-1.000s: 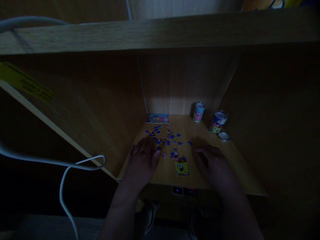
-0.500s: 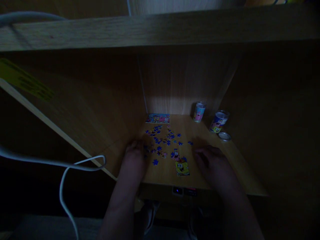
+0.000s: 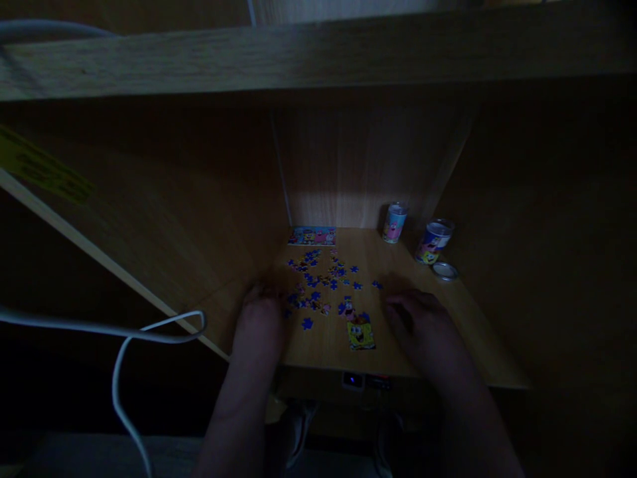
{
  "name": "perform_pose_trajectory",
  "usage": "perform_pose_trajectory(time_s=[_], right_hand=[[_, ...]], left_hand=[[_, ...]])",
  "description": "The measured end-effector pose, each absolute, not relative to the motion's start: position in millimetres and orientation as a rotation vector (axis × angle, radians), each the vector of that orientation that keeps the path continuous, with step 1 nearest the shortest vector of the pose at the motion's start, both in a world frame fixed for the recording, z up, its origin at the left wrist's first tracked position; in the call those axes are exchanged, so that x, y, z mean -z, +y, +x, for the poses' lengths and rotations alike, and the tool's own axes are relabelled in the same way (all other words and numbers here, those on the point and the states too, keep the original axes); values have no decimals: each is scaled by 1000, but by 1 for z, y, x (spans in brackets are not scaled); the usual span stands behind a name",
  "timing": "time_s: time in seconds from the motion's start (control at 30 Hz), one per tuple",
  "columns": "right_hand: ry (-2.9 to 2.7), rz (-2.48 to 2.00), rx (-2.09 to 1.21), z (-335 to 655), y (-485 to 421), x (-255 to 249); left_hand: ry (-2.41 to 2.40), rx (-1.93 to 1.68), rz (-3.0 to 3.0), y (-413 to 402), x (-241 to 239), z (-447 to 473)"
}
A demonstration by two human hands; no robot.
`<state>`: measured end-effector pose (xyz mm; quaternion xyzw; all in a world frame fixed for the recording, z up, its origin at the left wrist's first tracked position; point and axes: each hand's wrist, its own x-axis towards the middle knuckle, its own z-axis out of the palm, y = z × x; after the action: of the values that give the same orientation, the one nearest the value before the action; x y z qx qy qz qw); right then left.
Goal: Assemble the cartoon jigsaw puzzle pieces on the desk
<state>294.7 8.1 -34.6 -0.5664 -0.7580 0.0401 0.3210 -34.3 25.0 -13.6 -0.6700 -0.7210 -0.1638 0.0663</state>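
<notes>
Several blue puzzle pieces lie scattered on a small wooden desk. A joined yellow cartoon section sits near the front edge. My left hand rests at the desk's left front, fingers curled beside the pieces; the dim light hides whether it holds one. My right hand lies palm down on the desk, right of the yellow section, fingers loosely spread and holding nothing.
A cartoon picture card lies at the back. Two small printed tins and a round lid stand at the back right. Wooden walls enclose the desk, with a shelf overhead. A white cable hangs at left.
My left hand has drawn back to the left and toward me, uncovering several pieces it lay over. The right hand has hardly moved.
</notes>
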Motion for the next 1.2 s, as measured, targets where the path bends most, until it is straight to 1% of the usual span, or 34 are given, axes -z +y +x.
perform_pose_trajectory(time_s=[0.07,0.13,0.2,0.3,0.4,0.57,0.77,0.9,1.0,1.2], right_hand=[[-1987,-1483,-104,294,8,34],[-1978,-1475,-97,293,7,32],[-1965,-1464,-96,292,6,31],[-1946,-1436,-123,291,4,28],[-1933,-1375,-156,289,2,23],[-1917,-1282,-193,275,-5,11],[-1860,-1148,-403,256,-6,11],[-1805,-1143,-543,252,-3,17],[-1769,-1166,-599,252,-3,18],[-1740,-1262,-607,256,-1,22]], left_hand=[[-2150,554,-2020,25,14,-34],[-2152,690,-2044,25,12,-34],[-2155,938,-2113,23,7,-31],[-2108,1423,-2254,16,0,-15],[-2046,1758,-2396,8,1,10],[-1945,1969,-2655,4,11,38],[-1820,2042,-2739,4,16,42],[-1770,1975,-2761,2,18,43],[-1713,1836,-2754,0,20,45],[-1498,1341,-2773,-8,14,47]])
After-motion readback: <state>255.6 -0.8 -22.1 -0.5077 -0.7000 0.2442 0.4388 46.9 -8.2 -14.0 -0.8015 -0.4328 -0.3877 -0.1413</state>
